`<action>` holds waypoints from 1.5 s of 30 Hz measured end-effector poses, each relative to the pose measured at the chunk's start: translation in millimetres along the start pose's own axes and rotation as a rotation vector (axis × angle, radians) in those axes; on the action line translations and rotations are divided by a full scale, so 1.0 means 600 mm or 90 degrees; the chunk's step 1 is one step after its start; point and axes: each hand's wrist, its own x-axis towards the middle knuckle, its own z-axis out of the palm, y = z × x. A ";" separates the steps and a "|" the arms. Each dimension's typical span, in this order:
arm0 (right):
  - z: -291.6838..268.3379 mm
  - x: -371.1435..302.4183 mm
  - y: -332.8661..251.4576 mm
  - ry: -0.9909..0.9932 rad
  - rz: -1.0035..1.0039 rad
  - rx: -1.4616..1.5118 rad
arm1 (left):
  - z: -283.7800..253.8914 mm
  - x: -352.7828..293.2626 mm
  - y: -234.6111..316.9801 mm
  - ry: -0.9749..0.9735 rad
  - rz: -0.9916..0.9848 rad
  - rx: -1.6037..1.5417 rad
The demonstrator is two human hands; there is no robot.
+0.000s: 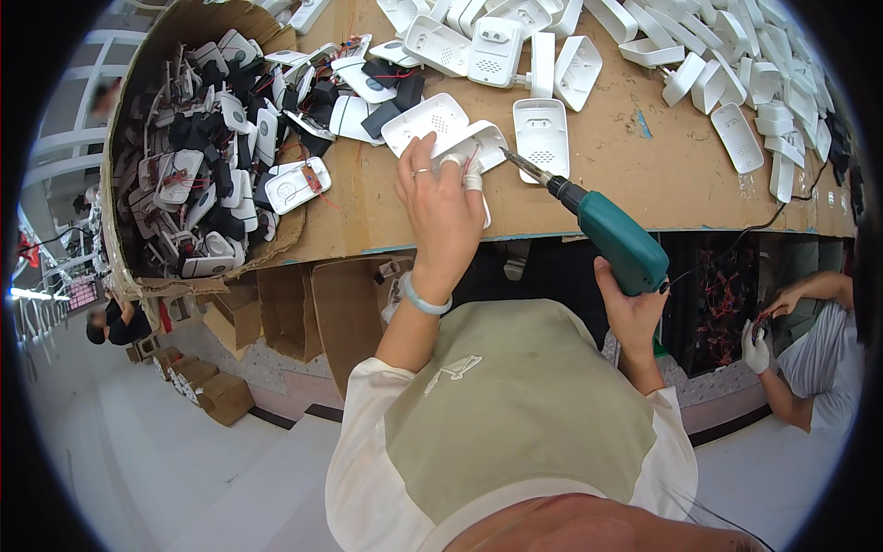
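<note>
My right hand [633,317] is wrapped round the teal electric screwdriver [618,237], whose bit points left toward the parts near my left hand. My left hand [441,207], with tape on some fingers, holds a tilted white plastic housing [485,143] by its edge; thin red wires show at the fingertips. Just beyond it, another white shell [430,120] with a patch of small holes lies beside the fingers. A third white shell [543,138] lies flat to the right of the screwdriver's tip. My left fingers partly hide the held housing.
At the left stands a cardboard box [120,198] heaped with white-and-black assemblies and red wires. White shells [736,138] pile up at the far right of the cardboard-covered table [368,221]. A black cord [736,235] trails from the screwdriver. Another person's gloved hand [756,348] works at the right.
</note>
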 end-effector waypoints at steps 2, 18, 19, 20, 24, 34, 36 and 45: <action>-0.001 0.000 -0.002 0.002 0.004 0.004 | 0.000 -0.008 -0.010 0.023 0.004 -0.066; 0.005 0.006 0.002 -0.016 -0.003 -0.008 | -0.026 -0.053 0.005 0.050 -0.047 -0.132; 0.007 0.007 0.004 -0.020 -0.004 -0.001 | -0.025 -0.048 0.006 0.052 -0.047 -0.131; 0.007 0.010 0.005 -0.019 -0.005 -0.002 | -0.023 -0.042 0.009 0.092 -0.060 -0.171; 0.013 0.019 0.009 -0.027 -0.019 -0.038 | -0.019 -0.042 0.013 0.122 -0.216 -0.345; 0.022 0.030 0.017 -0.040 -0.038 -0.012 | -0.008 -0.019 0.002 0.140 0.013 -0.165; 0.024 0.031 0.021 -0.035 -0.041 -0.008 | -0.017 0.000 0.019 0.152 0.050 0.001; 0.032 0.045 0.018 -0.060 -0.071 -0.057 | 0.008 0.024 0.003 0.072 0.046 0.013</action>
